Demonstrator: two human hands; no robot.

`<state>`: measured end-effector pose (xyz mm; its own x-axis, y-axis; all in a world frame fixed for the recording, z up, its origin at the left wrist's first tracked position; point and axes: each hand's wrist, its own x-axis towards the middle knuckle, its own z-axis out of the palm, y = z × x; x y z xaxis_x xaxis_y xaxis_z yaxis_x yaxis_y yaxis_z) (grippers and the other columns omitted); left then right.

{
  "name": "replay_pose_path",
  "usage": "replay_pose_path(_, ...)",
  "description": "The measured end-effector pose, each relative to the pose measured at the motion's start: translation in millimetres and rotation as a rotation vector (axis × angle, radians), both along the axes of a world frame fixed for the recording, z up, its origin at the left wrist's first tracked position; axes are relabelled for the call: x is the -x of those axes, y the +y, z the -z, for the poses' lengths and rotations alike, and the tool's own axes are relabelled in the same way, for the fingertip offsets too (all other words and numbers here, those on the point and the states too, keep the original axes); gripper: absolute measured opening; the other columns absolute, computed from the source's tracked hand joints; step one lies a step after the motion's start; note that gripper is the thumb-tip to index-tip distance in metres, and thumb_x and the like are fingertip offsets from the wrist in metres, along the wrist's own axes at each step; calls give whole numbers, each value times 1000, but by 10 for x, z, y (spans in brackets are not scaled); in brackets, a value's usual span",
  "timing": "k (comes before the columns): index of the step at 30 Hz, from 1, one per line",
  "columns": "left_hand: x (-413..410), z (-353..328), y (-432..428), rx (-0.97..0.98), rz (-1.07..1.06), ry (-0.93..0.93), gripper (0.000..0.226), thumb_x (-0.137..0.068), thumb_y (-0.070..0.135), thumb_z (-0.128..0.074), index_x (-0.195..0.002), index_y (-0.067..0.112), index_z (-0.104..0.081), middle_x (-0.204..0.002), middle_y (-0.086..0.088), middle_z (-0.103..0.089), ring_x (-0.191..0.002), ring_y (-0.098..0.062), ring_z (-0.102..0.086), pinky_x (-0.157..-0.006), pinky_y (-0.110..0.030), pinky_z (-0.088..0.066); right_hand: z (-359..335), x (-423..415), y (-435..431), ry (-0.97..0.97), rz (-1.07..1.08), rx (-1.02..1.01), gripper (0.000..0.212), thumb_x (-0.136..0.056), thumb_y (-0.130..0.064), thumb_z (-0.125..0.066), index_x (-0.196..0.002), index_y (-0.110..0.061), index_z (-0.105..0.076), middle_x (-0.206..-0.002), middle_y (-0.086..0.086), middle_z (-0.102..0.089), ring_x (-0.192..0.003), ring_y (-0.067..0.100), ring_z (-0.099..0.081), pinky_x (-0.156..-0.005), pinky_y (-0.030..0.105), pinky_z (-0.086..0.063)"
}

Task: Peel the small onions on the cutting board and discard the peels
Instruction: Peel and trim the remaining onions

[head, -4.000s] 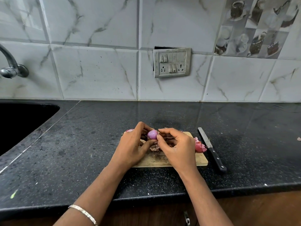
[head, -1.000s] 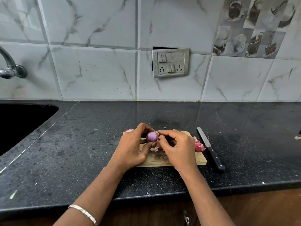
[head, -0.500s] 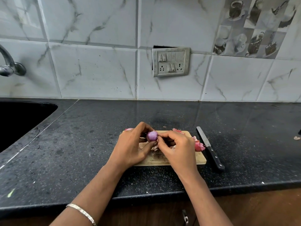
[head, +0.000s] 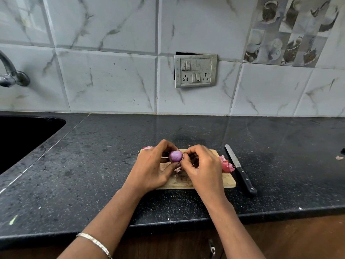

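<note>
A small purple onion (head: 175, 156) is held just above the wooden cutting board (head: 228, 181). My left hand (head: 151, 168) grips it between thumb and curled fingers. My right hand (head: 202, 169) pinches at the onion's right side with thumb and fingertips. A heap of pink peels (head: 226, 164) lies at the board's right edge. Another pink piece (head: 147, 147) shows at the board's far left corner, mostly hidden behind my left hand. Small scraps (head: 178, 170) lie on the board between my hands.
A black-handled knife (head: 240, 170) lies on the dark counter (head: 84, 165) just right of the board. A black sink (head: 22, 139) and tap (head: 11, 75) are at the far left. The tiled wall carries a switch plate (head: 195, 71). The counter's front edge runs below my forearms.
Both hands have stayed over the board, turning the onion slightly between the fingers. The view has shifted a little.
</note>
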<state>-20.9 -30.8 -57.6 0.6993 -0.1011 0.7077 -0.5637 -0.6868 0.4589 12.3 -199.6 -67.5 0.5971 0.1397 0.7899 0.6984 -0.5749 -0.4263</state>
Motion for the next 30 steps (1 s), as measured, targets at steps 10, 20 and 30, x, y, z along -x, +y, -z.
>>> replay_pose_path(10, 16, 4, 1, 8, 71, 15, 33, -84, 7, -76, -113, 10, -59, -104, 8, -72, -98, -3, -69, -80, -21, -60, -10, -14, -13, 40, 27, -94, 6, -87, -10, -73, -87, -13, -67, -80, -7, -65, -72, 10, -61, -66, 28, -51)
replay_pose_path(20, -2, 23, 12, -55, 69, 28, 33, -86, 8, -71, -113, 17, -55, -110, 8, -70, -101, -7, -67, -84, -32, -60, -3, -42, -21, 116, 88, -95, 6, -87, -11, -71, -87, -13, -65, -80, -6, -63, -74, 10, -58, -64, 14, -40)
replay_pose_path(30, -15, 53, 25, -106, 2, 23, 39, -87, 13, -71, -118, 22, -50, -113, 12, -67, -103, -7, -65, -86, -37, -58, -48, 14, -44, 136, -45, -166, 11, -88, -26, -72, -96, -19, -73, -84, -14, -71, -78, 2, -67, -71, 25, -55)
